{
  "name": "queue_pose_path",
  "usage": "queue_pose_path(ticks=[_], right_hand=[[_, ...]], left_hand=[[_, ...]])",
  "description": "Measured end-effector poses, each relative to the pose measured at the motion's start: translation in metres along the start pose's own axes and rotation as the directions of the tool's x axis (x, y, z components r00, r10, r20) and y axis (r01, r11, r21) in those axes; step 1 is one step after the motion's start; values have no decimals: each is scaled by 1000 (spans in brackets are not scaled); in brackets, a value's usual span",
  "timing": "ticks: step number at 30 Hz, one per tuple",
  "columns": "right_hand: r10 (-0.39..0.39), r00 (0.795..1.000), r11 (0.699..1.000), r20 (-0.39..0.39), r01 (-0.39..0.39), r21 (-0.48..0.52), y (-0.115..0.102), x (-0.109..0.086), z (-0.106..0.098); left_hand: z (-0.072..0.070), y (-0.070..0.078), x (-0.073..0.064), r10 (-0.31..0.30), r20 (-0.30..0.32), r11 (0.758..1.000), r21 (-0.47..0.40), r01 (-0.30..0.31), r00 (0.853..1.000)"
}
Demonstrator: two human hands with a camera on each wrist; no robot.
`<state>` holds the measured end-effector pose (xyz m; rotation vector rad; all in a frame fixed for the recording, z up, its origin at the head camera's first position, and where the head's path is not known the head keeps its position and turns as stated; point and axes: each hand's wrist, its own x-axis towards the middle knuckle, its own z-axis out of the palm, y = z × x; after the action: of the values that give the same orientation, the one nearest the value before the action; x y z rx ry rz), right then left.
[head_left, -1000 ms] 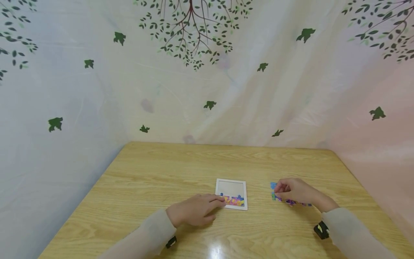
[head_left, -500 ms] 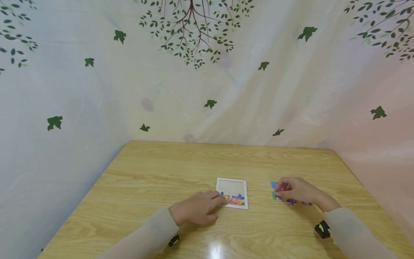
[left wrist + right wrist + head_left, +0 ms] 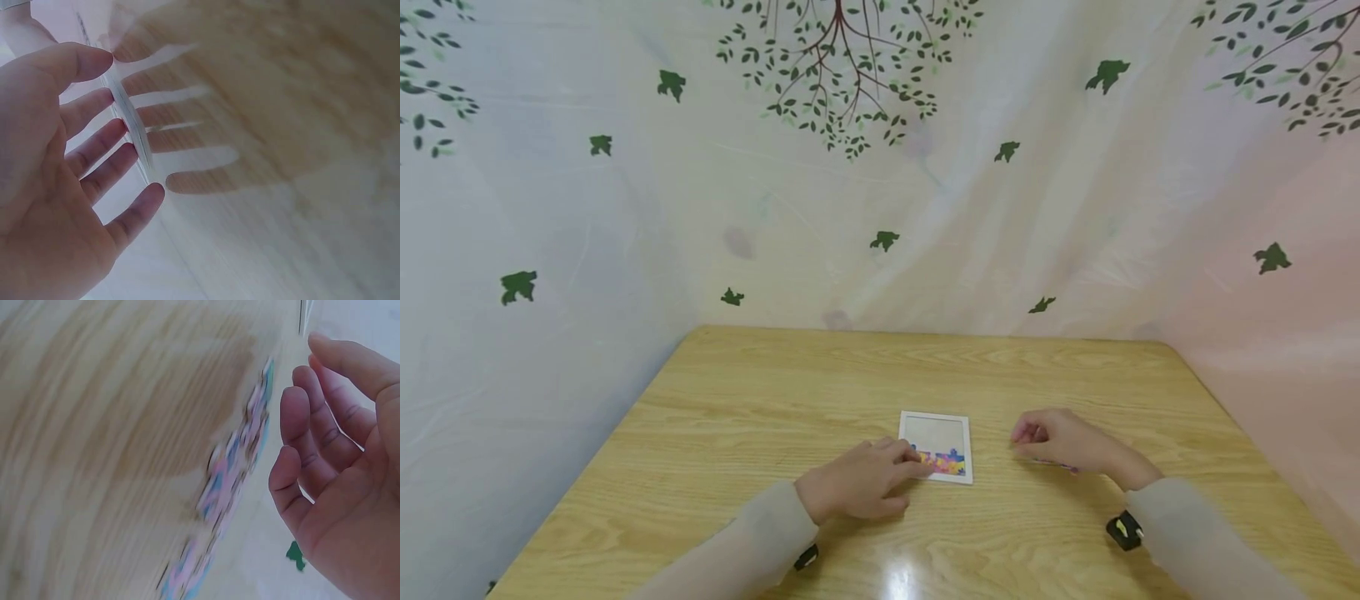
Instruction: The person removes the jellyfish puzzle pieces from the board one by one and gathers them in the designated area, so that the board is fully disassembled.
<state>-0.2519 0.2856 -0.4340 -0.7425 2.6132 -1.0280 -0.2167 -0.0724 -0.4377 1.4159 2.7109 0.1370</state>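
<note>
A small white puzzle frame [image 3: 970, 454] lies flat on the table, its lower part filled with a strip of joined pink, yellow and blue puzzle pieces [image 3: 946, 463]. My left hand [image 3: 861, 482] rests on the frame's lower left corner, fingers stretched out; the left wrist view shows its fingertips along the frame's edge [image 3: 134, 122]. Right of the frame, my right hand [image 3: 1071, 446] is low over the table, thumb and index fingertips close together; I cannot tell whether a piece is between them. Beneath and behind it lie loose puzzle pieces [image 3: 225, 484], mostly hidden by the hand in the head view.
The wooden table [image 3: 797, 375] is glossy and reflects the left hand in the left wrist view. A pale curtain [image 3: 805, 208] with leaf prints hangs behind and on both sides. Dark wrist cameras [image 3: 1124, 531] sit under the sleeves.
My right hand has shifted left, from over the loose pieces toward the frame. The left hand has slid very slightly right along the frame's lower edge.
</note>
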Motion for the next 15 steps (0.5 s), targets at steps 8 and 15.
queue_pose_path(ticks=[8,15], right_hand=[[-52,999,999,9,52,-16,-15,17,18],[-125,992,991,27,126,-35,-24,26,31]], left_hand=[[1,0,1,8,12,1000,13,-8,1000],[2,0,2,9,30,1000,8,-9,999]])
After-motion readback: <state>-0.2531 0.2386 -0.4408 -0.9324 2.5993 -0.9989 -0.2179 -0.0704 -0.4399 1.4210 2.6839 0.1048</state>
